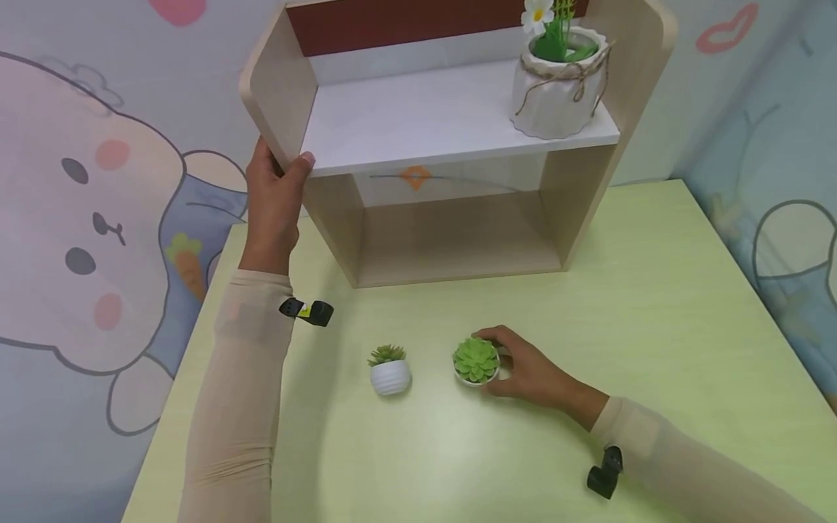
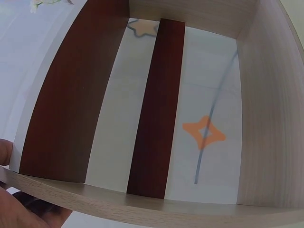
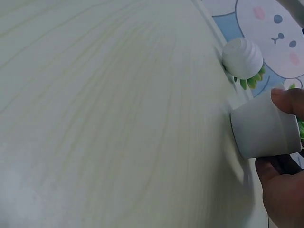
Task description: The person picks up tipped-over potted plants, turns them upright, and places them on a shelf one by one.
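Hazard: your left hand (image 1: 273,207) grips the boxy pale-wood shelf (image 1: 418,120); tilting could topple the round, twine-tied white flowerpot (image 1: 552,98). Your right hand (image 1: 531,369) pinches the small white green-succulent pot (image 1: 476,361).

Head camera, above and before shelf (image 1: 412,120), looks forward and down, widest view. Left-wrist camera, close at shelf's left, faces its interior, sharing orange mark (image 2: 195,130) with head. Right-wrist camera, low before shelf, faces across table (image 3: 118,118), sharing white pots (image 3: 261,126).
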{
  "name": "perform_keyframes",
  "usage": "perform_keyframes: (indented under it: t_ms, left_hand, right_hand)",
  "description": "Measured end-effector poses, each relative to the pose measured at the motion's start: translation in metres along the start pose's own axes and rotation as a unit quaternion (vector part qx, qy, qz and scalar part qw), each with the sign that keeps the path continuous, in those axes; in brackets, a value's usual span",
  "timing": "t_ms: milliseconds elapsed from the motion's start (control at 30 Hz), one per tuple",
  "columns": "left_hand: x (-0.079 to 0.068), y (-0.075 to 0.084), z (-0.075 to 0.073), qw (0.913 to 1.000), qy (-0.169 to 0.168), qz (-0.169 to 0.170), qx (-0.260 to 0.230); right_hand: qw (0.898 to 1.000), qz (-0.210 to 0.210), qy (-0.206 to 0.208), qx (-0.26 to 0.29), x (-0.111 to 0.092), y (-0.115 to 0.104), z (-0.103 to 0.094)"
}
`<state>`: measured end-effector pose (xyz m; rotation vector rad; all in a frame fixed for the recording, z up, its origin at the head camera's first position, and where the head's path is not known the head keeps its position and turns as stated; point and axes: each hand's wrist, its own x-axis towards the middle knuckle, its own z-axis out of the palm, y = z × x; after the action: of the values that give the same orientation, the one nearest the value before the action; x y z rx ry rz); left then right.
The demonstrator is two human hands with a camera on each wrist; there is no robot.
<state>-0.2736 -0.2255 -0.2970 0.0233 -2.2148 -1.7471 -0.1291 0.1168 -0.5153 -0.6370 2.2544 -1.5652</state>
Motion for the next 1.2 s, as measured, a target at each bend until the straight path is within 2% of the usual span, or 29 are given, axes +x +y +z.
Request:
perform_keyframes:
  t_ms: [400, 667, 767, 867, 1000, 1200]
  left_hand:
    - [-0.002, 0.0, 0.001, 0.9999, 0.002, -0.002, -0.012]
    - [-0.001, 0.001, 0.001, 1.0, 0.0, 0.002, -0.006]
    - [-0.001, 0.001, 0.001, 1.0, 0.0, 0.005, -0.003]
    - [0.0, 0.001, 0.002, 1.0, -0.001, 0.005, -0.004]
    - [0.002, 0.001, 0.002, 1.0, -0.001, -0.002, 0.002]
    - [0.003, -0.001, 0.003, 0.9999, -0.006, -0.008, 0.008]
  right_hand:
    - [1.0, -0.006, -0.014, 0.005, -0.004, 0.002, 0.005]
    - [0.998, 0.053, 0.001, 0.018, 0.006, -0.01, -0.001]
    - [0.998, 0.057, -0.006, 0.034, 0.014, -0.027, -0.015]
    - [0.998, 0.04, -0.011, 0.043, 0.024, -0.053, -0.037]
    - [1.0, 0.01, -0.01, 0.027, 0.037, -0.096, -0.07]
    - [1.0, 0.006, 0.019, 0.0, 0.056, -0.155, -0.107]
